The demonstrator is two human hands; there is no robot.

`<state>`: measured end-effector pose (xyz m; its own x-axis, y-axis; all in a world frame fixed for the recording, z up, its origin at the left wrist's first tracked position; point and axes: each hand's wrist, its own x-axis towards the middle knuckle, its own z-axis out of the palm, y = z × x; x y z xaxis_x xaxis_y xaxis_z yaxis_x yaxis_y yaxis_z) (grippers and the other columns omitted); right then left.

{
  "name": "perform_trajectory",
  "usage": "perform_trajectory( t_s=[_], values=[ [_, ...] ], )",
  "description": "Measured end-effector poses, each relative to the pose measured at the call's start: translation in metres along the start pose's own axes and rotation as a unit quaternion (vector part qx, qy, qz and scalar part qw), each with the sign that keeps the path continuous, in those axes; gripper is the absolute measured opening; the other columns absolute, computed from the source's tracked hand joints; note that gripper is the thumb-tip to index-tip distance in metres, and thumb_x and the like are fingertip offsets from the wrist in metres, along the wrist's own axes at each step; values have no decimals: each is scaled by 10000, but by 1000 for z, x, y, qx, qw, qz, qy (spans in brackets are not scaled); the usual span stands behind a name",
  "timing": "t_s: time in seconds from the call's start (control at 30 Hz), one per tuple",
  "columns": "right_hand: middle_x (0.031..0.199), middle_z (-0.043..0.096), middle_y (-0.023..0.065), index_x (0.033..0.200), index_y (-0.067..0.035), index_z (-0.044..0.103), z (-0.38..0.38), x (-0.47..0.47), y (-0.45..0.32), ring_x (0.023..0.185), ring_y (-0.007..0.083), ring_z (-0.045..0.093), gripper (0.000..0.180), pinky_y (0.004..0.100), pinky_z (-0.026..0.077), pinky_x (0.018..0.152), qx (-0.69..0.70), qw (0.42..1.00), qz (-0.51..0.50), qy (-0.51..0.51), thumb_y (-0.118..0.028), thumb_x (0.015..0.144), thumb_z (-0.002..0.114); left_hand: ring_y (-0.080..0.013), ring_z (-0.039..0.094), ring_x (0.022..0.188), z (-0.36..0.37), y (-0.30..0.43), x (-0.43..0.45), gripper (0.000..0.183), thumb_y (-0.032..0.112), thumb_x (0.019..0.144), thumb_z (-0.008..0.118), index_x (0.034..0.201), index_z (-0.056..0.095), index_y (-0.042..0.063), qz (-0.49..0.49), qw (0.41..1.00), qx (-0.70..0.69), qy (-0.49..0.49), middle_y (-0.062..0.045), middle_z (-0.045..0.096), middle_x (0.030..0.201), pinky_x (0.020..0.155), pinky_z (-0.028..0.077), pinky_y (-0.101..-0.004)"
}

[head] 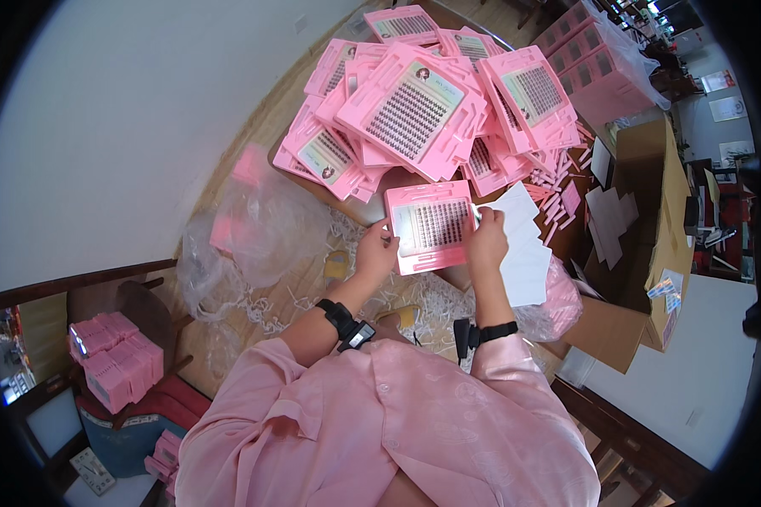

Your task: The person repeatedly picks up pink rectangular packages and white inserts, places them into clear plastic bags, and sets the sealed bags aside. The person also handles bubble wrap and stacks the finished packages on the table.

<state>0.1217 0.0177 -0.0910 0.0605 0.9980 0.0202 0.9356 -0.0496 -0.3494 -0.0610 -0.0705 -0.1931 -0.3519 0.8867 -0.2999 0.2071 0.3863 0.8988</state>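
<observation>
Between both hands is a pink plastic tray (428, 261) fitted with a card of false eyelash clusters (441, 225). My left hand (376, 250) grips its left edge, thumb on the front. My right hand (489, 237) holds the right edge, and a small pale piece shows by its fingertips; I cannot tell what that is. Just beyond lies a heap of similar pink lash trays (412, 114), stacked at odd angles on the table. White paper cards (525, 269) are fanned out beside my right hand, partly under it.
Small pink tubes (555, 206) lie scattered right of the heap. An open cardboard box (663, 234) stands at the right. Clear plastic bags (253, 234) and paper shreds (273, 298) cover floor at the left. Stacked pink boxes (120, 361) sit on a chair; more pink boxes (609, 82) stand behind.
</observation>
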Motion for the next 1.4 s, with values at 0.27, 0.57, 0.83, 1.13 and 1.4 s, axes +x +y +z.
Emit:
perform_trajectory(
  t_s=[0.27,0.57,0.83,1.13,1.4],
  values=[
    [842,708,166,942,-76,728,61,-52,-60,759,358,703,319,482,554,700,-4,971,-132,-201,-361,798,740,-128,605,895,-7,-26,11,371,-20,966,439,1288,607,52,-156,903,-390,-86,-46,630,1086,800,509,-262],
    [685,644,219,777,-15,699,18,-48,-58,679,398,660,266,480,524,647,158,973,-72,-150,-280,774,715,-288,581,1038,8,-39,6,232,74,968,550,1151,685,30,187,982,28,-17,-144,601,1119,903,477,-342],
    [710,652,218,747,-12,694,-72,-30,-11,688,389,657,304,469,516,646,151,974,-42,-166,-316,769,707,-162,615,924,12,26,4,143,144,984,615,1036,664,20,39,950,-271,-154,-43,655,984,826,488,-296],
    [662,629,192,807,16,683,-140,-47,-2,586,311,626,305,404,493,591,85,987,-88,-101,-284,763,721,-112,605,732,15,39,13,297,307,963,640,1134,578,72,-136,937,-223,-232,-14,631,926,648,497,-274],
    [798,642,121,848,-61,658,-226,-33,-71,685,321,658,174,401,521,616,68,951,-301,12,-210,795,729,-203,651,800,13,14,19,426,280,929,682,1234,576,3,-132,953,-160,-219,-103,662,1026,668,536,-339]
  ],
)
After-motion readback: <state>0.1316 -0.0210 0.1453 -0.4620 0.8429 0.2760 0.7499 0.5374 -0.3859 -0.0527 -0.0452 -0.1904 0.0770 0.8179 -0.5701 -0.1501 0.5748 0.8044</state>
